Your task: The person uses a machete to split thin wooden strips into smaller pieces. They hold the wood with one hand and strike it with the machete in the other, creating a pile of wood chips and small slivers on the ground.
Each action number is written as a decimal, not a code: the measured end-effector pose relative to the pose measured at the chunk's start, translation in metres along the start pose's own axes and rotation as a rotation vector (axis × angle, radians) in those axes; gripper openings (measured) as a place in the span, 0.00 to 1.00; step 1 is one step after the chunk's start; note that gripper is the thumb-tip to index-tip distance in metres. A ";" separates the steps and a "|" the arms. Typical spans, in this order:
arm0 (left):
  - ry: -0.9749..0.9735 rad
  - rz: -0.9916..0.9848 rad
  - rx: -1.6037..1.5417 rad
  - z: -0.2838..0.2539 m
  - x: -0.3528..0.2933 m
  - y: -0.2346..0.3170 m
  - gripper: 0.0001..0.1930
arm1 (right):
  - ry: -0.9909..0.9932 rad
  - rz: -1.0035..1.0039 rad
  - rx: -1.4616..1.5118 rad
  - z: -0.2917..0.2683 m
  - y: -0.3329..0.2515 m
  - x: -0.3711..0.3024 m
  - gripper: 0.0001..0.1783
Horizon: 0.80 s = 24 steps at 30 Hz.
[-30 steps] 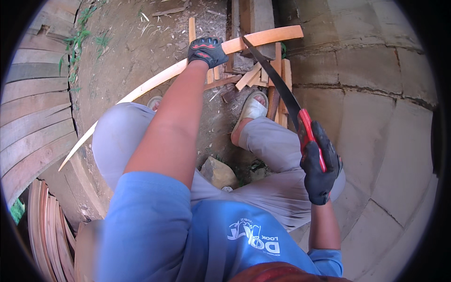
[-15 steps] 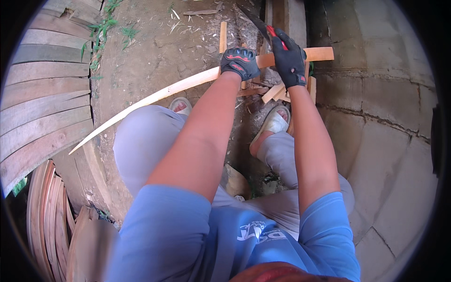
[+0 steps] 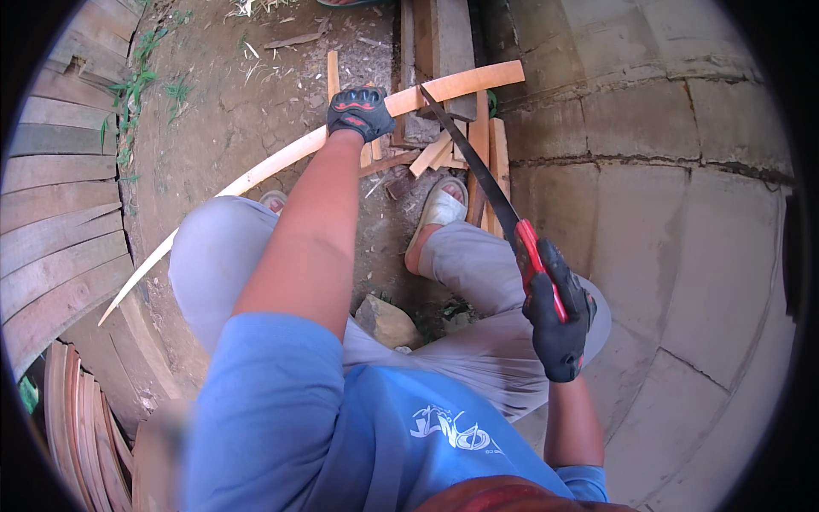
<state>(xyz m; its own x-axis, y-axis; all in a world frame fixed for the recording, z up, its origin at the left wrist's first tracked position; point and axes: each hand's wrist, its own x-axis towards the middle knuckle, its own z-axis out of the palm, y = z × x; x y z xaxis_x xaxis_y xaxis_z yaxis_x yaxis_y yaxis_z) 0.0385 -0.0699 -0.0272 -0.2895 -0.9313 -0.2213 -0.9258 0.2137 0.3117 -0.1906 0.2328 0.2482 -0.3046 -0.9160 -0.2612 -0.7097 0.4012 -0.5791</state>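
Observation:
My left hand (image 3: 362,113), in a black glove with red trim, is closed around a long pale wooden strip (image 3: 277,169). The strip runs from beside my left knee up to the far right, its broad end (image 3: 478,84) resting across a wooden beam. My right hand (image 3: 559,311), gloved the same way, grips the red handle of a hand saw (image 3: 488,181). The saw's dark blade slants away to the far left, and its tip lies at the strip, right of my left hand. Whether the teeth touch the wood I cannot tell.
Short wood offcuts (image 3: 442,154) lie beneath the strip near my right sandal (image 3: 444,205). The thick beam (image 3: 450,47) stands at the back. Weathered planks (image 3: 64,196) and stacked curved boards (image 3: 81,418) are on the left. A stone (image 3: 384,320) sits between my legs; concrete slabs (image 3: 648,222) cover the right.
My right hand has drawn back toward me with the saw, bringing the blade's tip to the strip. My left hand keeps hold of the strip. The whole view has shifted to the right.

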 end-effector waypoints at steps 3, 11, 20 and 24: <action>-0.004 0.005 0.008 0.001 0.001 -0.007 0.24 | 0.033 -0.100 -0.004 0.003 -0.006 0.000 0.21; -0.097 -0.031 0.029 -0.007 0.001 -0.011 0.29 | 0.083 -0.401 0.050 0.114 -0.019 0.166 0.20; -0.079 0.016 0.035 -0.015 -0.002 0.002 0.25 | 0.170 -0.381 0.134 0.215 -0.035 0.312 0.23; 0.255 0.036 0.027 0.023 -0.011 0.008 0.15 | 0.160 -0.402 0.162 0.214 -0.050 0.304 0.23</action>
<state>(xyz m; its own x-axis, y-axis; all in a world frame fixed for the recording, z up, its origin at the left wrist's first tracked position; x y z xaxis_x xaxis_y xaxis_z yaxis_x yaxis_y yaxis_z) 0.0290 -0.0513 -0.0436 -0.2552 -0.9664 0.0306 -0.9231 0.2529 0.2896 -0.1120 -0.0637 0.0326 -0.1287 -0.9840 0.1236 -0.6873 -0.0013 -0.7264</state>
